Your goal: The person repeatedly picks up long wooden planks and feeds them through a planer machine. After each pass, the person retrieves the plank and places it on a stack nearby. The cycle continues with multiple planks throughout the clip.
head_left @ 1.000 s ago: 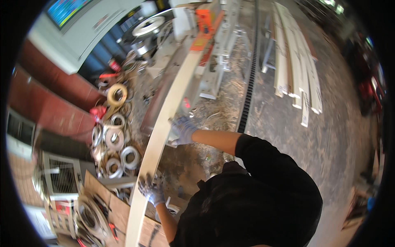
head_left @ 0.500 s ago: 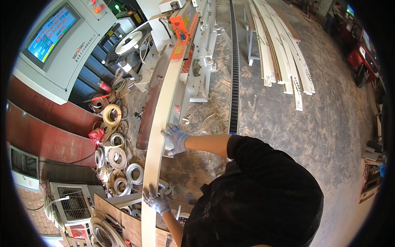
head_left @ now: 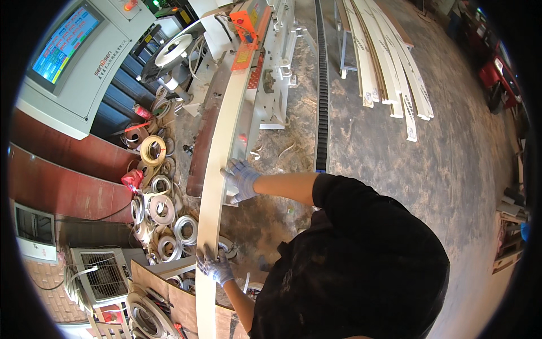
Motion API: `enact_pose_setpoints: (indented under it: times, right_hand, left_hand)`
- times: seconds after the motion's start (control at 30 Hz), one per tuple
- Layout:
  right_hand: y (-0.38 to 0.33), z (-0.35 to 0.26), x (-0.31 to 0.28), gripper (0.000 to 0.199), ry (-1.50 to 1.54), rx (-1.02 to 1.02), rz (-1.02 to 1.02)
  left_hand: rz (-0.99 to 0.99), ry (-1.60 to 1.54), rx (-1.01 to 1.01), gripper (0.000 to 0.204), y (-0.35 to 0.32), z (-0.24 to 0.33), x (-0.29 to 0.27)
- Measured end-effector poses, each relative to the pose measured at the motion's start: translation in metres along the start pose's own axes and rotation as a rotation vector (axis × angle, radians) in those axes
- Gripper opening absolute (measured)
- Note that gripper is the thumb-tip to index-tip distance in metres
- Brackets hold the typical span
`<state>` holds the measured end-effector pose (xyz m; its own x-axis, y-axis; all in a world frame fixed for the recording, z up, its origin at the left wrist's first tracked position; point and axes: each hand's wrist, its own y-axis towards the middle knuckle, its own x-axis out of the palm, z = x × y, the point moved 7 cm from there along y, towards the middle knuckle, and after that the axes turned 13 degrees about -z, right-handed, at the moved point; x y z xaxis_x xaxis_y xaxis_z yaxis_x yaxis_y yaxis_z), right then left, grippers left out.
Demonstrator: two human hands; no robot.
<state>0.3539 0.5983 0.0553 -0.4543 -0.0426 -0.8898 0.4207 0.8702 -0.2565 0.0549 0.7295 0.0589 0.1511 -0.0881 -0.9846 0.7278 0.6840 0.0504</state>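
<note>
A long pale board (head_left: pixel 217 169) runs from the lower edge up into a white machine with an orange housing (head_left: pixel 246 25). My right hand (head_left: pixel 241 179), in a light glove, rests at the board's right edge. Its fingers are stretched out over the top face. Further down the same board, my left hand (head_left: pixel 216 266), gloved too, lies with its fingers spread on the surface. Both forearms reach in from the right, where the dark sleeve and clothing (head_left: pixel 361 260) fill much of the view. Neither palm's underside shows.
At the upper left stands a control cabinet with a lit screen (head_left: pixel 66 44). Rolls of edging strip (head_left: pixel 162 210) are heaped left of the board. A black roller track (head_left: pixel 322 96) runs along the right, and more long white boards (head_left: pixel 389 62) lie on a stand.
The whole scene sits slightly higher in the picture, as the view has shifted. Both hands stay on the board in nearly the same places.
</note>
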Motion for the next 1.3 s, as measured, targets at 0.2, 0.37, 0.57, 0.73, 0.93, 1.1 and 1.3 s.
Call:
enact_pose_setpoints:
  times: [0.2, 0.37, 0.57, 0.73, 0.93, 1.1, 1.3]
  right_hand:
    - [0.000, 0.000, 0.000, 0.113, -0.007, 0.007, 0.010]
    - [0.001, 0.000, 0.000, 0.109, -0.028, 0.017, 0.074]
    - [-0.003, -0.002, -0.004, 0.109, -0.054, 0.007, 0.105]
    - [-0.005, -0.002, -0.006, 0.110, -0.002, 0.004, 0.021]
    - [-0.008, -0.003, -0.010, 0.110, -0.006, 0.001, 0.011]
    - [-0.007, -0.002, -0.005, 0.110, -0.013, -0.007, 0.010]
    - [-0.001, 0.004, 0.002, 0.109, -0.009, 0.010, 0.001]
  left_hand:
    - [0.003, 0.024, 0.041, 0.056, 0.006, 0.008, -0.004]
    - [0.011, 0.002, 0.115, 0.051, 0.010, 0.017, -0.005]
    - [0.015, -0.011, 0.131, 0.051, 0.014, 0.028, -0.004]
    - [-0.060, 0.015, 0.066, 0.050, 0.019, 0.030, -0.003]
    - [-0.100, 0.070, 0.037, 0.050, 0.025, 0.032, 0.000]
    - [-0.063, 0.078, 0.106, 0.051, 0.027, 0.039, -0.001]
    - [-0.029, 0.084, 0.150, 0.052, 0.038, 0.058, 0.001]
